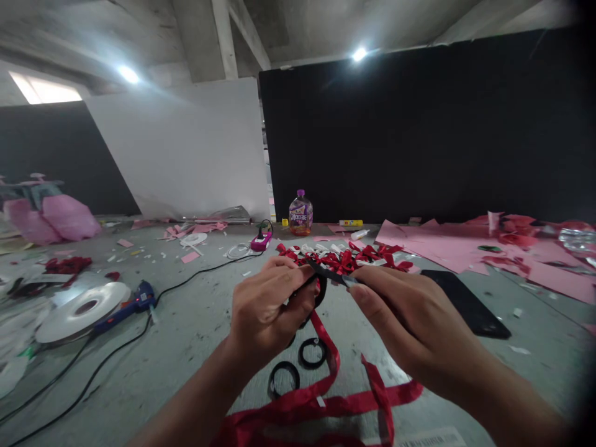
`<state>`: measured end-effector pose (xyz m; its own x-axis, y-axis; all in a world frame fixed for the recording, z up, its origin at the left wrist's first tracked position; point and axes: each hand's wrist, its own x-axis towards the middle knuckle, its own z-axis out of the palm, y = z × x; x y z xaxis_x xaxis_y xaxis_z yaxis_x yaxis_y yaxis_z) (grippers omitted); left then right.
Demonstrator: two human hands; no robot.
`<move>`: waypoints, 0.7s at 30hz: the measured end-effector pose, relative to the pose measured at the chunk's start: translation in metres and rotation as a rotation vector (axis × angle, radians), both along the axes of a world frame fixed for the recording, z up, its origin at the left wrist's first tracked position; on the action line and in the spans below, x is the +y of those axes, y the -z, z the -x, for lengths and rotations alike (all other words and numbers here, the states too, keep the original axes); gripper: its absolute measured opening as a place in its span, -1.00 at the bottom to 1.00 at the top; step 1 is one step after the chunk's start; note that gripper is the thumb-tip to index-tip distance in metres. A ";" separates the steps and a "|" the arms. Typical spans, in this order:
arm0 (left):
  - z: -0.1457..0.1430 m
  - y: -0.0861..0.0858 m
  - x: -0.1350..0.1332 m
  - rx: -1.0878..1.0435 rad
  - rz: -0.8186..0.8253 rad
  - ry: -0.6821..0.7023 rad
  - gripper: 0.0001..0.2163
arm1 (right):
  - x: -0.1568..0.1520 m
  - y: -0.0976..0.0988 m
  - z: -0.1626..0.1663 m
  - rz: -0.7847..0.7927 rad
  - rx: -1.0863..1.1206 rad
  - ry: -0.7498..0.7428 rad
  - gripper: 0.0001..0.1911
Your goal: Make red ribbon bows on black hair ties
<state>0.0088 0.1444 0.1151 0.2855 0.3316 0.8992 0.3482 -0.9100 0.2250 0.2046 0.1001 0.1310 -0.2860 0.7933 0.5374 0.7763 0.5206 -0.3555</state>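
Note:
My left hand point(274, 298) is closed around a black strip point(328, 273), with a dark curved loop hanging below its fingers. The strip stretches across to my right hand point(400, 310), whose thumb and fingers pinch its other end. A small shiny grey piece point(348, 281) shows at the right fingertips; I cannot tell what it is. Beneath the hands, a black ring point(312, 353) and another black ring point(284, 379) lie on the table point(195, 372). A long red ribbon point(335, 405) runs over the table near them. Behind the fingers is a pile of red and white bows point(344, 259).
To the left are a blue glue gun point(145, 295) with its cord and a white ribbon spool point(84, 310). A bottle point(300, 214) stands at the back. A black phone point(465, 304) and pink sheets point(428, 245) lie to the right.

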 end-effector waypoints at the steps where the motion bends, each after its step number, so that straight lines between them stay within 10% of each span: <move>1: 0.000 0.000 0.000 0.001 0.000 -0.005 -0.84 | 0.000 0.000 0.000 0.001 0.008 -0.005 -0.60; 15: 0.000 0.000 0.000 -0.037 0.061 0.106 -0.85 | -0.002 0.005 -0.004 0.309 0.307 -0.091 -0.51; 21: -0.002 0.001 -0.002 -0.111 0.132 0.032 -0.89 | -0.004 0.003 0.004 0.198 0.199 -0.053 -0.50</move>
